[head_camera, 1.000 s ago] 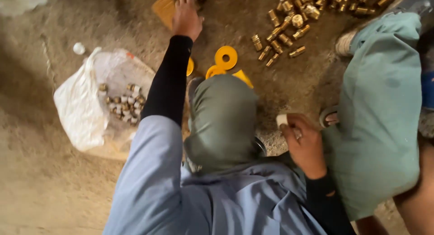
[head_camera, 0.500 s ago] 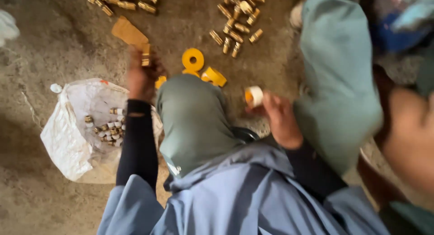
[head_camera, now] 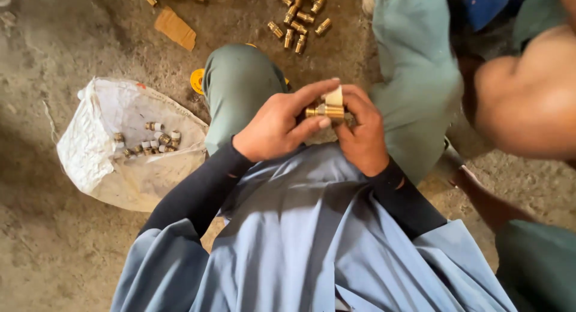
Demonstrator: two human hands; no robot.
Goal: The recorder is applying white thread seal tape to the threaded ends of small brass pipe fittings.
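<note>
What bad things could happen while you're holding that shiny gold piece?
The brass fitting is pinched only by fingertips of the left hand and right hand above the knee, so it might slip and roll across the dirt floor. The white tape might come loose.

A rough workshop floor (bare, dusty concrete [head_camera: 48, 258]) strewn with brass fittings [head_camera: 297, 24] and a white sack [head_camera: 96, 150] of more.

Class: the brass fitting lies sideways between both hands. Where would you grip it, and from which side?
Grip the brass fitting at its bare left end, coming from the left as the left hand does; the right hand holds white tape at the other end.
</note>
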